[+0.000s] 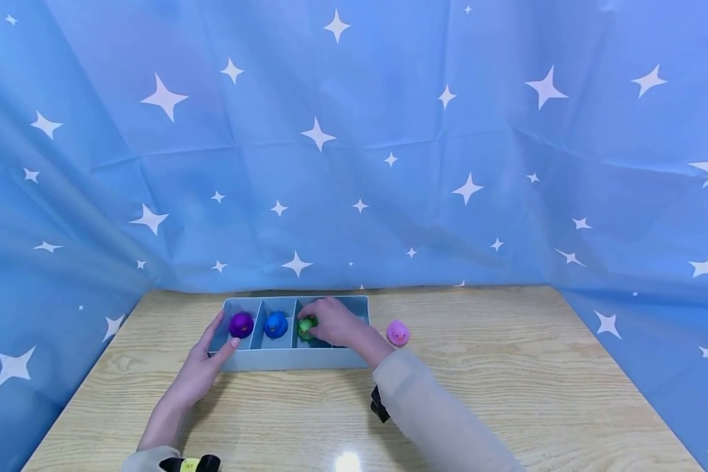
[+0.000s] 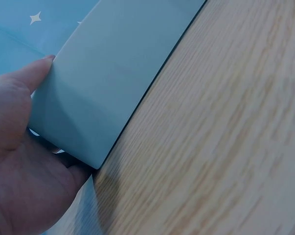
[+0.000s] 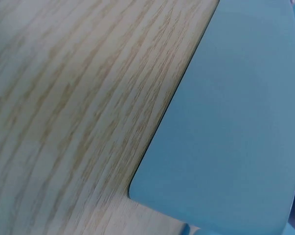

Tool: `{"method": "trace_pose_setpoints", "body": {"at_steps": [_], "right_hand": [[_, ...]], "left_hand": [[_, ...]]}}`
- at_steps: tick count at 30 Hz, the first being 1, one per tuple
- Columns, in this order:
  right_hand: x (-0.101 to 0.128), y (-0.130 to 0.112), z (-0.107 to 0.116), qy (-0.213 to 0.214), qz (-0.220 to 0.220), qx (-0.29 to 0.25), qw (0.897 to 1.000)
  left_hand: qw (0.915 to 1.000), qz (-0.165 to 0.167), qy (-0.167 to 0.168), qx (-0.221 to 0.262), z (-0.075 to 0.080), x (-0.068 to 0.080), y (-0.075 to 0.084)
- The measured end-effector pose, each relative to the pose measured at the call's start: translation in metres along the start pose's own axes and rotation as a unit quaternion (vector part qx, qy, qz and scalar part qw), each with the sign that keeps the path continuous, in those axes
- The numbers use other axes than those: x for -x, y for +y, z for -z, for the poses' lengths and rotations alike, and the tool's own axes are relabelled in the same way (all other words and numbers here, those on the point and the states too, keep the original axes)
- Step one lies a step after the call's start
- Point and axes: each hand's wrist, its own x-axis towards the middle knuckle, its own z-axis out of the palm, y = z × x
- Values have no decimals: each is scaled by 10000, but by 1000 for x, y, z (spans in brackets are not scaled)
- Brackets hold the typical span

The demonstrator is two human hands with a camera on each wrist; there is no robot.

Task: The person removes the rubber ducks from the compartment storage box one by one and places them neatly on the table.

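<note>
A light blue tray point(image 1: 289, 359) with several compartments sits on the wooden table point(image 1: 507, 367). A purple duck point(image 1: 241, 324) lies in its left compartment and a blue duck point(image 1: 276, 324) in the one beside it. My right hand point(image 1: 321, 321) reaches into the third compartment, fingers curled round a green duck point(image 1: 305, 326). My left hand point(image 1: 212, 351) rests against the tray's front left corner, fingers straight along the side. The left wrist view shows the thumb point(image 2: 25, 83) flat on the tray wall point(image 2: 113, 78). A pink duck point(image 1: 398, 333) stands on the table just right of the tray.
A blue star-patterned cloth point(image 1: 354, 164) hangs behind and on both sides of the table. The right wrist view shows only the tray's wall point(image 3: 235, 127) and wood grain point(image 3: 79, 98). A black wrist camera point(image 1: 379, 404) sits under my right sleeve.
</note>
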Motion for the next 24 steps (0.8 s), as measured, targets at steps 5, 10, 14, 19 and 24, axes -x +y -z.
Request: {"method": "trace_pose_setpoints", "body": {"at_steps": [5, 10, 14, 19, 24], "right_hand": [[1, -1, 0, -39, 8, 42, 10000], [2, 0, 0, -17, 7, -18, 10000], [2, 2, 0, 44, 27, -107, 9999], [3, 3, 1, 109, 128, -303, 9994], [8, -1, 6, 196, 214, -398, 9988]], "left_hand": [[10000, 72, -13, -16, 0, 0, 0], [10000, 66, -9, -37, 0, 0, 0], [10000, 47, -9, -58, -1, -1, 1], [10000, 53, -10, -60, -1, -1, 0], [10000, 26, 3, -33, -1, -1, -1]]}}
